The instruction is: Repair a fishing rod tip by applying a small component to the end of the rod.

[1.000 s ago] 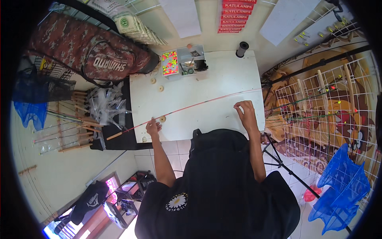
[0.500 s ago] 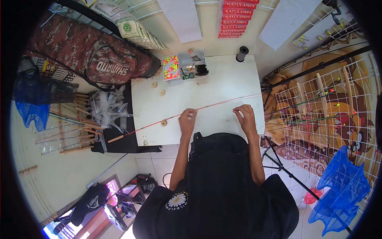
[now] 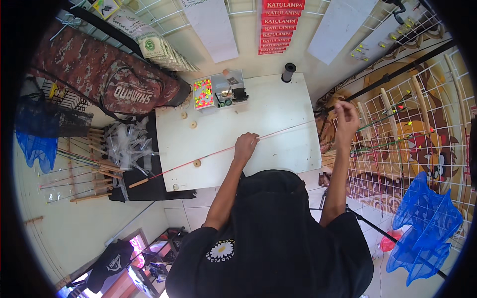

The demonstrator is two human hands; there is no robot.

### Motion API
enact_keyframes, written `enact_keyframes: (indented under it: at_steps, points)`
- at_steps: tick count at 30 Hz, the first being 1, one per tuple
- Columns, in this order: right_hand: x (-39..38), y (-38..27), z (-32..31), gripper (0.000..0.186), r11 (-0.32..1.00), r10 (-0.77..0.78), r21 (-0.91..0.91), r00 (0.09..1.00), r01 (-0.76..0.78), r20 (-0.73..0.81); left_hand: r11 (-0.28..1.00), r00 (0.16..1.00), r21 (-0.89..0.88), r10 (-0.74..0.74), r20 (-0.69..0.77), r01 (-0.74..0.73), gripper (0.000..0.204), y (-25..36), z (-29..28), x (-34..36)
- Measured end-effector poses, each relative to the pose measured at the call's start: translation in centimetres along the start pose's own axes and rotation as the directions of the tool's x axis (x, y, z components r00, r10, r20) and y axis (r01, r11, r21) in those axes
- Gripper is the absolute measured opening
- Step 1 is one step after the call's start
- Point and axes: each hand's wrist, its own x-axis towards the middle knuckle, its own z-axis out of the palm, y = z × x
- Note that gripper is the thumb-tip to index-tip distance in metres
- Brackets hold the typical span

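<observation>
A thin red fishing rod (image 3: pixel 213 154) lies slantwise across the white table (image 3: pixel 278 159), its wooden handle (image 3: pixel 138 183) past the table's left edge. My left hand (image 3: pixel 245 147) is closed on the rod's shaft near the middle of the table. Beyond the table's right edge, my right hand (image 3: pixel 347 119) is raised with thumb and fingers brought together in a pinch. Whatever is in that pinch is too fine to make out. The rod's thin end points toward this hand and fades from sight near the table's right edge. A small wooden ring (image 3: pixel 197 163) lies just behind the shaft.
A box of bright beads (image 3: pixel 203 93) and a grey bin (image 3: pixel 229 79) stand at the back, near a dark spool (image 3: pixel 288 72). A camouflage rod bag (image 3: pixel 130 84) fills the back left. On the right are a wire rack (image 3: pixel 397 129) with rods, blue nets (image 3: pixel 427 218) and a tripod.
My right hand has moved right and away from me, from over the table to beyond its right edge. My left hand stays on the rod. The whole view has shifted slightly.
</observation>
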Motion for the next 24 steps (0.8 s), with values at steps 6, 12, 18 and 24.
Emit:
enact_keyframes:
  at_steps: [6, 12, 18, 24]
  points:
    - [5.6, -1.5, -2.6, 0.016, 0.981, -0.191, -0.063, 0.968, 0.183, -0.162, 0.996, 0.999, -0.075, 0.038, -0.037, -0.040, 0.009, -1.2, 0.5, -0.1]
    - [9.9, -3.5, -6.4, 0.017, 0.962, -0.273, -0.093, 0.936, 0.258, -0.221, 0.994, 0.993, -0.014, 0.108, -0.054, -0.109, 0.013, -0.3, -1.0, 0.5]
    - [12.4, -6.4, -8.3, 0.017, 0.949, -0.269, 0.088, 0.923, 0.303, -0.274, 0.997, 0.992, 0.030, 0.076, -0.096, -0.073, 0.014, 0.1, -3.2, 1.0]
    - [15.4, -8.4, -12.9, 0.016, 0.850, -0.437, 0.158, 0.840, 0.502, -0.321, 0.993, 0.990, 0.073, 0.095, -0.103, -0.088, 0.014, -0.6, -3.8, 1.3]
